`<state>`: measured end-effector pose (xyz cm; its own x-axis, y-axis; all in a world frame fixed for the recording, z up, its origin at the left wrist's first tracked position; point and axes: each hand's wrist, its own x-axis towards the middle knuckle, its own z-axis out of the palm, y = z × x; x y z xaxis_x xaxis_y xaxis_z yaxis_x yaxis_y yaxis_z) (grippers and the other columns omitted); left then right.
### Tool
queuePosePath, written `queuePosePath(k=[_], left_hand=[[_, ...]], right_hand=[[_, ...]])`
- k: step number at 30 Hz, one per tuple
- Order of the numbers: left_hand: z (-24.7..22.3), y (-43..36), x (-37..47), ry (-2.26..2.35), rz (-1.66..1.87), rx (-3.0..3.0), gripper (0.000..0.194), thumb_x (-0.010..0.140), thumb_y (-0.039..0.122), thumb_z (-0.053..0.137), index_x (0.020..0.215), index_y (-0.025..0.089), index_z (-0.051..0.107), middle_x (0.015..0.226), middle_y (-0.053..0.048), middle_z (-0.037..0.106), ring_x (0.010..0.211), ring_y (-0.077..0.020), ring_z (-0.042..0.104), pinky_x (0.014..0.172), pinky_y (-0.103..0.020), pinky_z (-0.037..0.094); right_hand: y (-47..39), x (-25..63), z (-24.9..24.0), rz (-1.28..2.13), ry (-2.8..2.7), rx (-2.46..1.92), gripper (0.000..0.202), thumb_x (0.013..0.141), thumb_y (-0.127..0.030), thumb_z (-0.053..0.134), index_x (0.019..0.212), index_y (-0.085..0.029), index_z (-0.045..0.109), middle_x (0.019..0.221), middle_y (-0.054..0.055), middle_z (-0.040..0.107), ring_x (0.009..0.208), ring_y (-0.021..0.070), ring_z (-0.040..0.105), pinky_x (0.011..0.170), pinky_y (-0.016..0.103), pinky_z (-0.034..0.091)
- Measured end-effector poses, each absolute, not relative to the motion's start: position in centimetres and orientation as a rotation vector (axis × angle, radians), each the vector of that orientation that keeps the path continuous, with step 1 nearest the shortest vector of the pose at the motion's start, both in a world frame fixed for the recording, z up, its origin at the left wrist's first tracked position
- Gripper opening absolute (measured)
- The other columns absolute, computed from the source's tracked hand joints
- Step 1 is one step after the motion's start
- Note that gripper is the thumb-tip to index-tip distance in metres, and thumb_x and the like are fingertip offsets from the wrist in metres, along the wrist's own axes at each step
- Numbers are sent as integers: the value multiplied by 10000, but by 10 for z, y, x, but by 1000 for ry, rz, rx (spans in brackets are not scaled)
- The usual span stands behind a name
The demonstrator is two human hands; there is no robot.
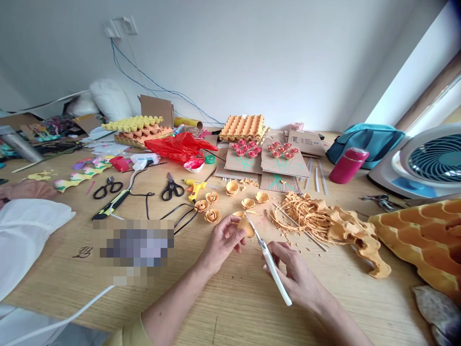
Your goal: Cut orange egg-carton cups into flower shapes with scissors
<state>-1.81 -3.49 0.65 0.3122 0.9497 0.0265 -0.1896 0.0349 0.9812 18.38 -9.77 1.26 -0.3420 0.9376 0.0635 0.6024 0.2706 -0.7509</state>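
Note:
My left hand (pixel 227 239) pinches an orange egg-carton cup (pixel 246 227) between thumb and fingers above the table. In my right hand (pixel 293 274) is a pair of white-handled scissors (pixel 275 274), with the blades reaching up to the cup's right edge. Just beyond lie several orange carton flowers (pixel 212 215) and loose cups (pixel 262 196). To the right is a heap of orange carton strips and trimmings (pixel 306 216). How far the blades are apart is hard to make out.
A yellow glue gun (pixel 195 189) and black scissors (pixel 172 189) lie left of the flowers. Cardboard sheets with red flowers (pixel 284 166) stand behind. At right are a pink bottle (pixel 348 165), a fan (pixel 428 161) and an orange egg tray (pixel 421 235). A red plastic bag (pixel 180 145) lies back left.

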Motion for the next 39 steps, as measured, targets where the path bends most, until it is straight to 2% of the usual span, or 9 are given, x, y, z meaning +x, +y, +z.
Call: queuePosePath(k=[8, 18, 23, 30, 35, 39], left_hand=[[5, -32, -21, 874, 1098, 1283, 456, 748, 493, 772, 998, 183, 550, 666, 52, 524, 580, -102, 513, 465, -204, 474], [5, -31, -21, 849, 1110, 1247, 450, 752, 488, 772, 1011, 180, 571, 629, 52, 537, 539, -97, 511, 482, -213, 474], [7, -34, -19, 829, 1103, 1175, 451, 749, 472, 779, 1024, 181, 569, 647, 41, 558, 589, -113, 535, 492, -213, 483], [12, -36, -18, 784, 1081, 1104, 447, 747, 460, 788, 1019, 177, 572, 696, 18, 604, 626, -114, 558, 508, -204, 503], [14, -36, -21, 635, 977, 947, 406, 801, 489, 735, 1026, 162, 649, 979, -66, 680, 760, -129, 637, 523, -183, 525], [14, -33, -23, 571, 969, 738, 429, 805, 426, 756, 1106, 131, 677, 927, -71, 708, 736, -107, 647, 547, -156, 537]], right_hand=[[-97, 187, 13, 866, -2060, -1386, 265, 951, -375, 522, 755, -217, 438, 749, 1, 534, 754, 189, 482, 745, 324, 401], [-99, 187, 8, 847, -2040, -1323, 296, 967, -384, 517, 733, -212, 458, 723, -4, 526, 704, 168, 462, 694, 304, 397], [-99, 185, 8, 858, -2004, -1331, 311, 977, -402, 486, 735, -208, 468, 702, -7, 520, 674, 157, 463, 646, 283, 398], [-99, 182, 7, 865, -1968, -1352, 317, 984, -408, 474, 746, -201, 506, 672, -20, 513, 620, 136, 458, 599, 258, 383], [-95, 185, -1, 942, -1860, -1324, 320, 977, -440, 479, 767, -201, 520, 654, -25, 509, 607, 135, 459, 582, 255, 386], [-91, 189, -4, 1035, -1722, -1273, 324, 983, -481, 450, 860, -200, 553, 642, -23, 530, 594, 144, 487, 557, 257, 389]])
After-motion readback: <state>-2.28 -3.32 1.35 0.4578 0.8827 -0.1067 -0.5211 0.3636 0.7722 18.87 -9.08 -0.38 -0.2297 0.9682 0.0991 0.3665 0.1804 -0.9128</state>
